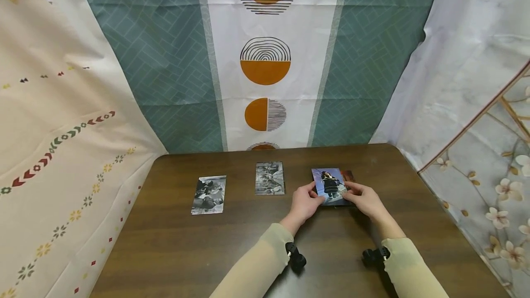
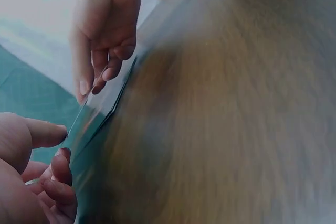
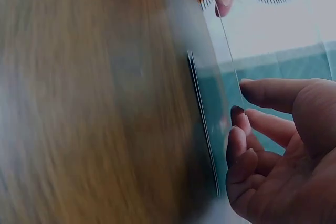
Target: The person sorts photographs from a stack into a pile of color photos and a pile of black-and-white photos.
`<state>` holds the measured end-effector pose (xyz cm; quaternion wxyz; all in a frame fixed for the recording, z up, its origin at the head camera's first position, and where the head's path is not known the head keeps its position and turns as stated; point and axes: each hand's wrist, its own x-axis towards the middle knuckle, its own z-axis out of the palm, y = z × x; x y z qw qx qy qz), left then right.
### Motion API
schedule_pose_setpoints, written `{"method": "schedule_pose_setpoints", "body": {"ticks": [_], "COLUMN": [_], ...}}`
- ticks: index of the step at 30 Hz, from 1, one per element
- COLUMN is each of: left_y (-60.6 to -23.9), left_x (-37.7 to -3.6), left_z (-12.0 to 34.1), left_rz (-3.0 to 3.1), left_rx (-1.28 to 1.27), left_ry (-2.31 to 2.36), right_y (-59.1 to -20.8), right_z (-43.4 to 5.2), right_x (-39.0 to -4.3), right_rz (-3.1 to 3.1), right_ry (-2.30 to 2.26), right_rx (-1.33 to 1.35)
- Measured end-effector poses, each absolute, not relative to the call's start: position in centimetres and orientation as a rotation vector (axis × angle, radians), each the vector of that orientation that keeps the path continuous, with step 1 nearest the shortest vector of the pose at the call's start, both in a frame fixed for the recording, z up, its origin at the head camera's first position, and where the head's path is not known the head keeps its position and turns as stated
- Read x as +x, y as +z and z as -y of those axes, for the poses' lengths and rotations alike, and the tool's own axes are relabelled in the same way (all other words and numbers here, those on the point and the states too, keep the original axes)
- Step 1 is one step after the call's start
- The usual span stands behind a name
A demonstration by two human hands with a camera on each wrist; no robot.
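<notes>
Both hands hold one thin colour photo card [image 1: 329, 184], blue and violet with a dark figure on it. My left hand [image 1: 304, 202] pinches its left edge between thumb and fingers. On the opposite edge, my right hand [image 1: 365, 200] pinches in the same way. The right wrist view shows the card edge-on, raised above a low stack of cards [image 3: 202, 121] lying on the table. In the head view the held card covers most of that stack; a dark reddish corner [image 1: 348, 176] shows behind it.
Two black-and-white photos lie on the brown wooden table [image 1: 232, 243]: one at the left [image 1: 209, 195], another near the middle back [image 1: 270, 178]. Patterned cloths hang behind the table [image 1: 174, 59] and along both sides. The table's back edge runs just beyond the cards.
</notes>
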<state>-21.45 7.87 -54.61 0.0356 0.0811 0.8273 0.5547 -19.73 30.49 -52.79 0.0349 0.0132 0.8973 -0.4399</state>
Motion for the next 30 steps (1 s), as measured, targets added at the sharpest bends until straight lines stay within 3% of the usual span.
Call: {"method": "schedule_pose_setpoints", "body": {"ticks": [15, 30], "left_y": [-54.4, -54.8], "left_x": [-21.7, -22.0], "left_z": [-12.0, -12.6], "left_rz": [-2.581, -2.621], "left_rx": [0.251, 0.235], "left_ry": [1.525, 1.369], "right_y": [-53.6, -54.8], "right_z": [-33.9, -33.8], "right_x": [-19.2, -19.4], "right_rz": [-2.834, -2.868], "right_ry": [-1.258, -1.21], "right_rx": [0.172, 0.317]}}
